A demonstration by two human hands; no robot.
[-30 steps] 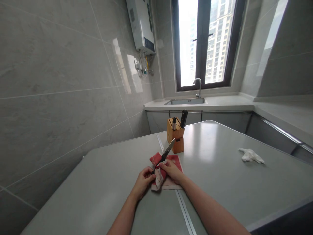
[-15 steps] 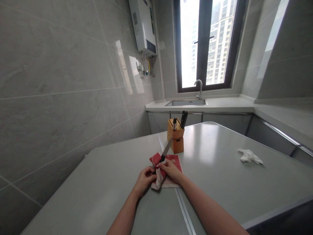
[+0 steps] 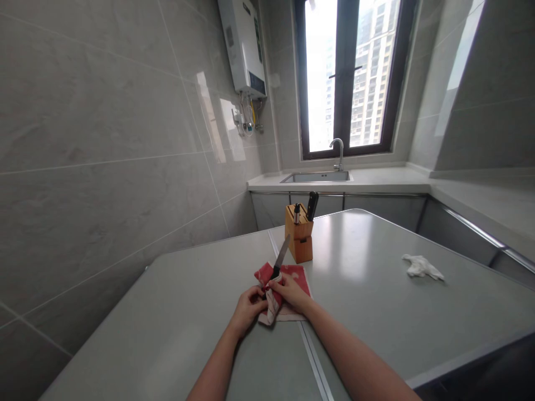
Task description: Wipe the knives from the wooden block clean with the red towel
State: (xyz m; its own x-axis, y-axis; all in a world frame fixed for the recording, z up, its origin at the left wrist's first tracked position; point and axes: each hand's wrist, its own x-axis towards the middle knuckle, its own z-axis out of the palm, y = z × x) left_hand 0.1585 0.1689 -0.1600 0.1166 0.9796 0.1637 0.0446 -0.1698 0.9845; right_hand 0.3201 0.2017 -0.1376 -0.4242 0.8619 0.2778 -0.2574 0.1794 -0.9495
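Item one: a knife (image 3: 282, 254), dark handle, bare metal blade, held above the tabletop (image 3: 188, 312) in front of us, its handle within the gathered part of a towel (image 3: 298, 274). We judge it light to moderate in weight and stiff throughout; the blade looks smooth, likely slippery, and presumably sharp. Proper place of hold: the handle, with fingers kept behind the blade.

Orientation: long axis runs from the handle end, nearest us, away and somewhat to the right; the tip points forward and seems raised, toward the left edge of the wooden knife block (image 3: 304, 252). We cannot tell whether tip and block touch, nor which way the edge faces.

Item two: the towel, red and pale, partly flat on the tabletop, partly bunched around the handle. Soft, limp, probably grippy; best taken by a fold.

Hands, two. Left hand (image 3: 244, 313): fingertips pinched on the rear end of the handle, beside the bunched cloth. Right hand (image 3: 295, 293): thumb and fingers clasped on a towel fold over the handle; we cannot see the hidden fingers.

Also listed: the block, upright just beyond the towel, with two dark handles standing in its top; a crumpled white cloth (image 3: 422, 268), well apart at right.
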